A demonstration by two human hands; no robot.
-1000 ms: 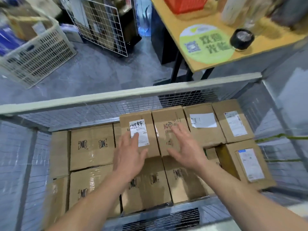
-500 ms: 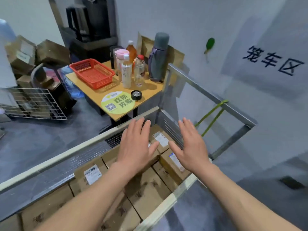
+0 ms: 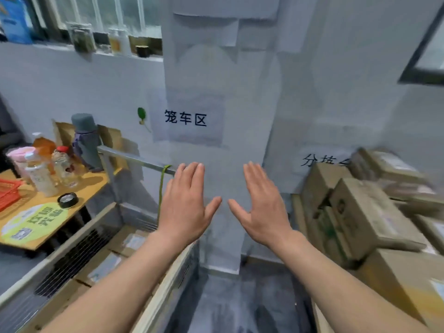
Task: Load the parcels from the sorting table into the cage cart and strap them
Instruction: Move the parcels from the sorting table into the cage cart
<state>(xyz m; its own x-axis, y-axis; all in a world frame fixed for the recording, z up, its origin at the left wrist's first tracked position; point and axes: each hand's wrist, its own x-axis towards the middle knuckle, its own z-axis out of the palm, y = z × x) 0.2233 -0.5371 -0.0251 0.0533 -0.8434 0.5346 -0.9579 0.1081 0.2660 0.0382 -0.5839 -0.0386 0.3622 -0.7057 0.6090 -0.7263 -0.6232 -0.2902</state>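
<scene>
Against the white wall (image 3: 240, 68), marked by a sign in black characters (image 3: 185, 119), both forearms are shown raised. At the right, the stacked parcels (image 3: 360, 212) are piled in brown cardboard, blurred towards the frame edge. At the lower left, the cage cart (image 3: 60, 252) is seen from above, and the loaded parcels (image 3: 108, 263) are laid flat inside it. Beyond the cart, a wooden counter (image 3: 93, 186) is occupied by bottles, a grey flask (image 3: 86, 140) and a black round item (image 3: 68, 200). The left hand (image 3: 186, 205) and right hand (image 3: 263, 205) are held side by side, backs to the camera. Each grip is wide, fingers straight, and nothing is held. A green strap (image 3: 161, 188) is hung from the cart's upper rail, just beside the left hand.
</scene>
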